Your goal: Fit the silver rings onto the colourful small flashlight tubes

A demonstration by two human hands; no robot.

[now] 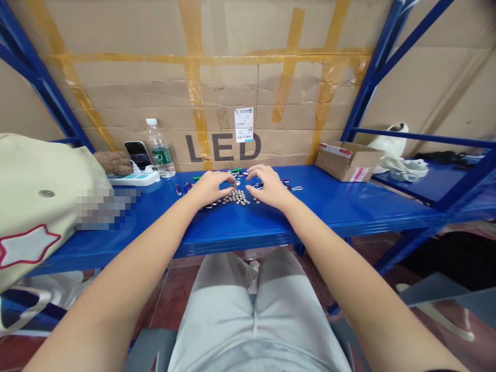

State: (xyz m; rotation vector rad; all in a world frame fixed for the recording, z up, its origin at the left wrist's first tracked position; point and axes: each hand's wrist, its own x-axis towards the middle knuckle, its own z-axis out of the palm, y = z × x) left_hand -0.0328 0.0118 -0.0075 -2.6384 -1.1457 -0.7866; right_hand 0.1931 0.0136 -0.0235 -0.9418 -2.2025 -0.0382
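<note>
Both my arms reach forward over a blue metal shelf (349,206). My left hand (211,187) and my right hand (267,185) rest with curled fingers on either side of a small heap of silvery metal rings (232,198). The fingertips of each hand pinch at tiny parts near the top of the heap; what they hold is too small to name. Coloured carabiner-like clips (232,171) lie just behind the hands, and a silver clip (297,188) lies to the right of my right hand.
A plastic water bottle (159,150), a phone (137,154) and a white power strip (135,179) stand at the back left. A cream bag (34,196) fills the left end. A small cardboard box (346,161) sits at the back right. Taped cardboard (232,82) walls the rear.
</note>
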